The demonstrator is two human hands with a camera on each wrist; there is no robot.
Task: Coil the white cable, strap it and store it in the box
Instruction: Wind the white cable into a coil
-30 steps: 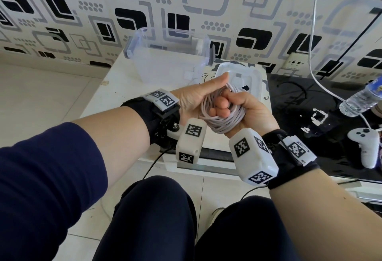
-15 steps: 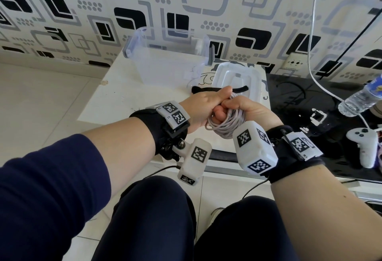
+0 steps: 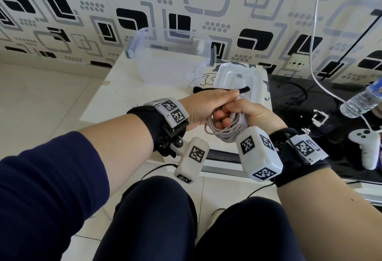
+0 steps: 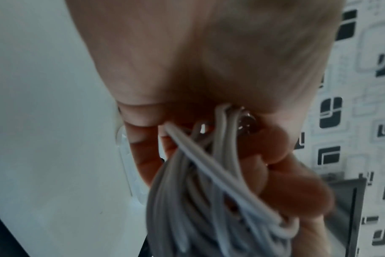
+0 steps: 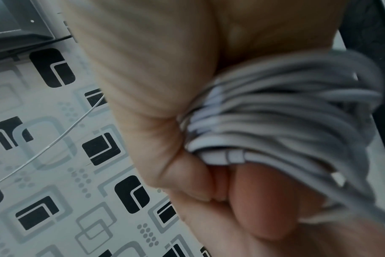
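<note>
The white cable is wound into a coil held above the near edge of the white table. My right hand has its fingers curled through the coil and grips it; the right wrist view shows the strands against the palm. My left hand lies palm down over the top of the coil with its thumb pointing right. In the left wrist view its fingers close on the strands. A black strap lies on the table just beyond both hands, partly hidden. The clear box stands open at the back.
The box's white lid lies to the right of the box, behind the strap. On the black glass top at the right are a water bottle and a white game controller. A thin white wire hangs down the patterned wall.
My left hand has turned from palm up to palm down over the coil. Both hands have moved forward with the coil toward the strap.
</note>
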